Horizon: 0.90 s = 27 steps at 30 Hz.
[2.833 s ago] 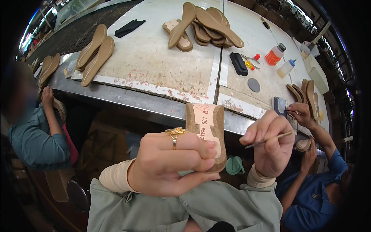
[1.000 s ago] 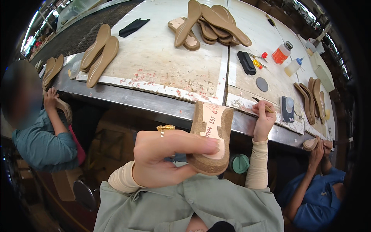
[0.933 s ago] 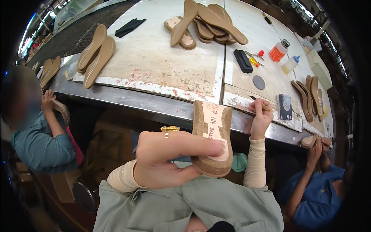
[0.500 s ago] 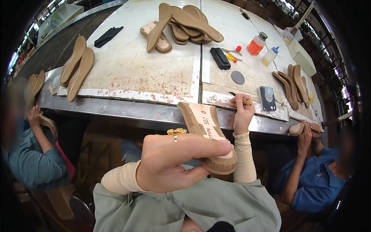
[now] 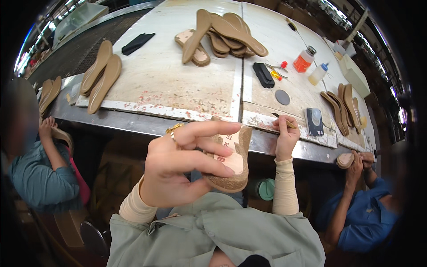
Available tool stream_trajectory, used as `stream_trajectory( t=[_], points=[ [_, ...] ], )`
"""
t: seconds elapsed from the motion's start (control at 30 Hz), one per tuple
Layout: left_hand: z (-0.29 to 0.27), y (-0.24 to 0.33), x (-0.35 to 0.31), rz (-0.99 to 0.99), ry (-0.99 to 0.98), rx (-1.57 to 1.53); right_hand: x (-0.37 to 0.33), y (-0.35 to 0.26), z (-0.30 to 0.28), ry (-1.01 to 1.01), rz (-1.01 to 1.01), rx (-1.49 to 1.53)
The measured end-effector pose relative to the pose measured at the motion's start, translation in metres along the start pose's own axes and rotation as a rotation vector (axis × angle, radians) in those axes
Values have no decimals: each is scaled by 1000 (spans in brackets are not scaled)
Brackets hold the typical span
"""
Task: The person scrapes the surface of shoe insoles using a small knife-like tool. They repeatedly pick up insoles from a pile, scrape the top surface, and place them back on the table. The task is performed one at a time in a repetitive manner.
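In front of my chest, my left hand (image 5: 167, 167) grips a cork insole (image 5: 239, 155) with its underside facing up. That underside is cork at the rim, with a pale printed sheet in the middle. The fingers lie across the pale sheet, and part of the insole is hidden behind them. At the table's front edge, my right hand (image 5: 287, 141) pinches a slim knife-like tool (image 5: 291, 125) with a yellowish handle and dark pointed tip. The tip points left, apart from the insole.
A heap of tan insoles (image 5: 235, 35) lies on the worn white table (image 5: 147, 73); more lie at both sides. To the right are a black case (image 5: 263, 74), a grey disc (image 5: 282, 97), bottles (image 5: 304, 60) and a phone (image 5: 314, 122). Co-workers (image 5: 42, 178) (image 5: 360, 213) sit either side.
My left hand has turned and changed its hold: its fingers now lie over the insole's underside, and the insole sits more upright, further left. My right hand keeps the tool. The view has shifted slightly.
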<state>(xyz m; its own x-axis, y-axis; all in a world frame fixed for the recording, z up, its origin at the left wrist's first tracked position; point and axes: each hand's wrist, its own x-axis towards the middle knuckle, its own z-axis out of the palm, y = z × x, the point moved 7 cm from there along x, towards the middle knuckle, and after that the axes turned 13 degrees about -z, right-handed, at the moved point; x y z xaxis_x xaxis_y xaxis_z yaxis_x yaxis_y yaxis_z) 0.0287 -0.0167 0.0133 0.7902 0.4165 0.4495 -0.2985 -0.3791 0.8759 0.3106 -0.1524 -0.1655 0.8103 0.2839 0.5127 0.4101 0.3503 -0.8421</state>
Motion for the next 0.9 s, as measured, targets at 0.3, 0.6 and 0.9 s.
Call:
stream_trajectory(
  t=[0.3,0.6,0.9],
  points=[
    [-42,-23,3,-24,-116,-160,2,2,-2,-14,-27,-23],
    [-51,-39,5,-63,-95,-307,0,3,-2,-27,-24,-56],
    [-38,-28,10,-34,-158,-241,0,3,-4,-15,-9,-54]
  ],
)
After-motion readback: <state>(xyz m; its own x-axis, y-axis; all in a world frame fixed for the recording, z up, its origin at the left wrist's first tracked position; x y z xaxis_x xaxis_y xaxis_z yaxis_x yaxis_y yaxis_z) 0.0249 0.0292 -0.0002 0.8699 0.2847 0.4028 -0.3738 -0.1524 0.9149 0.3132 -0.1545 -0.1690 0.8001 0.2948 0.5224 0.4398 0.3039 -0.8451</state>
